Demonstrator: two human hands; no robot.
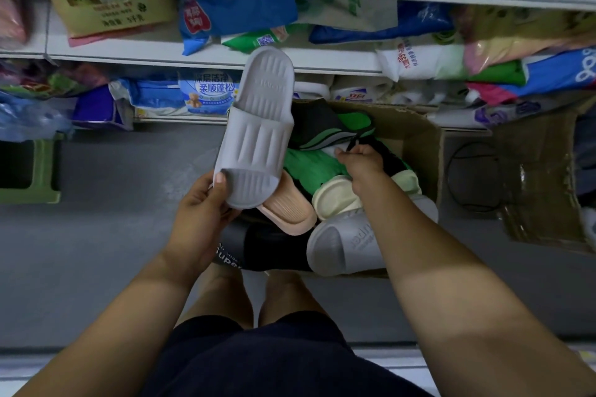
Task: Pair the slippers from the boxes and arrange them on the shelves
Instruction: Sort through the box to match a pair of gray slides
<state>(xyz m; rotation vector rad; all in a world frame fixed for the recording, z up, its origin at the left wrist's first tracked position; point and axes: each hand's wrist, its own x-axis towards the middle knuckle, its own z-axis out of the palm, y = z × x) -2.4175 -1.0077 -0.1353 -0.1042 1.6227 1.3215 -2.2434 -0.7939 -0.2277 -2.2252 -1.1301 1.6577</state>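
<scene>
Holding pale grey ribbed rubber slide slipper [258, 126] upright in left hand [201, 203], toe end up toward the white shelf edge [161, 56], heel end down over the near-left corner of the brown cardboard box [416, 135]. Left fingers [220, 182] pinching the heel rim, thumb on the footbed side, rest wrapped behind. Reaching right hand [362, 161] deep into the box middle, wrist bent down, forearm crossing over the cream slipper [335, 196]. Right fingers curled onto something dark beside the green-and-black slippers [335, 130]; pinching a strap or just touching, cannot tell.

Risks, as judgement:
- Losing the held slipper: gripping only at the heel rim, long body cantilevered up, likely tipping or slipping if attention going to the other hand.
- Mismatching: second grey slipper with printed strap [348, 242] lying at the near edge of the box, looking similar in colour but smooth with lettering, not ribbed; grabbing it giving a false pair.
- Digging through the pile likely pushing the peach ribbed slipper [290, 206], already overhanging the near-left box edge, out onto the grey floor [96, 235].
- True mate possibly buried under green and black ones; not showing anywhere.

Shelves ahead packed with plastic packets [206, 90]; free slot for pairs not showing.
</scene>
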